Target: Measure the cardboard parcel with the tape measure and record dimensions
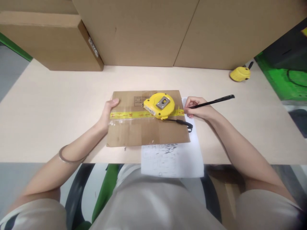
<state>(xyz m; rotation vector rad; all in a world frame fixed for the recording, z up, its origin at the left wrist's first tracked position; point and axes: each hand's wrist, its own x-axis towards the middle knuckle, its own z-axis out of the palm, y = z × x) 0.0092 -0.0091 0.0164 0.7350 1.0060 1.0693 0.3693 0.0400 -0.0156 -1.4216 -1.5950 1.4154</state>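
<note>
A small cardboard box (129, 132) with yellow printed tape across it lies before me on the table. My left hand (107, 113) grips its left edge, thumb on top. Resting on the box is a yellow tape measure (159, 105), its black wrist strap trailing over the right side. Under the box sticks out a white sheet of paper (172, 163) with dark marks, hanging past the table's front edge. In my right hand (198, 108), closed at the box's right edge, is a black pen (213, 102). The pen's tip is hidden by the fingers.
Large cardboard boxes (141, 35) stand along the back of the pale table (59, 105). Another cardboard box (52, 44) is at the back left. A second yellow tape measure (240, 74) sits at the back right, near a green surface (275, 80) beyond the table.
</note>
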